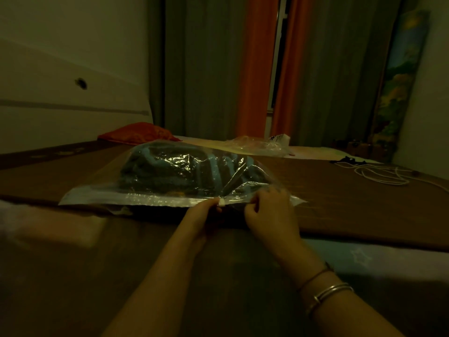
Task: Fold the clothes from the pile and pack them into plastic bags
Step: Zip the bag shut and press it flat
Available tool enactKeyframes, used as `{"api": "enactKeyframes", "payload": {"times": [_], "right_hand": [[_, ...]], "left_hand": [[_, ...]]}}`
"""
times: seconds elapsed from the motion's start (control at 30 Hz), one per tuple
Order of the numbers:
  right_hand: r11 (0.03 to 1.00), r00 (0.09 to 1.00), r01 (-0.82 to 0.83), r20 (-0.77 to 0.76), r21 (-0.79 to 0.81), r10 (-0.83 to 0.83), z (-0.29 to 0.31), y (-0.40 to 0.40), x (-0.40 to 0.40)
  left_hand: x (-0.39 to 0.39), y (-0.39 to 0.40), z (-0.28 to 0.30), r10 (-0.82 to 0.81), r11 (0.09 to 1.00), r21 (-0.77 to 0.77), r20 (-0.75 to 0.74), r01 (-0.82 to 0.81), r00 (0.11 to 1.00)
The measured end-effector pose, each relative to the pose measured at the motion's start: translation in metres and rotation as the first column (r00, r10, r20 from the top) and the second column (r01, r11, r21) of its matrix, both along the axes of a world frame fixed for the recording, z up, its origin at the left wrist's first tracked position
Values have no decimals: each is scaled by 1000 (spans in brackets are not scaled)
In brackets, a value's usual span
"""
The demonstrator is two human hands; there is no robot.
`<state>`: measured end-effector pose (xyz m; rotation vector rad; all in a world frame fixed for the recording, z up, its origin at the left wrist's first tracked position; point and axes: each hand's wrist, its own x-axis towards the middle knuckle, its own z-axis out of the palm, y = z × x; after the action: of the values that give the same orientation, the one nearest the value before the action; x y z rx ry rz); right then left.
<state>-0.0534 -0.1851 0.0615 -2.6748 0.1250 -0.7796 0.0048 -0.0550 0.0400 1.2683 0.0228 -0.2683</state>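
A dim room: a brown blanket point(352, 203) covers a low bed, its near edge running across the view, with a pale star-printed sheet point(364, 256) showing below that edge at the right. On the blanket, close to its near edge, lies a clear zip-seal plastic bag point(102, 194) holding a folded garment, dark with light blue stripes point(213, 170). The bag's sealing strip faces the person. The left hand point(201, 220) pinches a small white slider point(221, 202) on that strip, thumb and fingers closed on it. The right hand point(269, 210), just beside, has its fingers curled down on the strip and the bag's right end (bangles sit on that wrist).

Toward the far edge lie a crumpled empty plastic bag point(257, 145) and, at the far left corner, a red cloth point(138, 133). A white cord point(379, 175) is looped near the right edge. Behind hang grey curtains point(206, 69) with orange ones point(257, 69) at the middle gap; a pale wall point(60, 45) stands at left.
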Motion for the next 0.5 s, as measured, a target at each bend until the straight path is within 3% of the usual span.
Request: {"api": "enactKeyframes", "payload": {"times": [0.07, 0.17, 0.23, 0.37, 0.5], "right_hand": [[998, 1000, 19, 6, -66, -18, -4, 3, -1], [1000, 1000, -11, 10, 26, 11, -4, 1, -2], [999, 994, -20, -108, 36, 24, -7, -6, -1], [981, 940, -114, -338, -157, 55, -9, -17, 10], [979, 890, -158, -448, -131, 83, -6, -17, 39]], "left_hand": [[0, -1, 1, -4, 1000, -27, -27, 4, 1000], [1, -1, 1, -16, 998, -62, -27, 14, 1000], [3, -1, 0, -10, 996, -87, -23, 8, 1000], [5, 0, -3, -20, 996, -90, -24, 18, 1000], [8, 8, -5, -41, 998, -39, 9, 41, 999]]}}
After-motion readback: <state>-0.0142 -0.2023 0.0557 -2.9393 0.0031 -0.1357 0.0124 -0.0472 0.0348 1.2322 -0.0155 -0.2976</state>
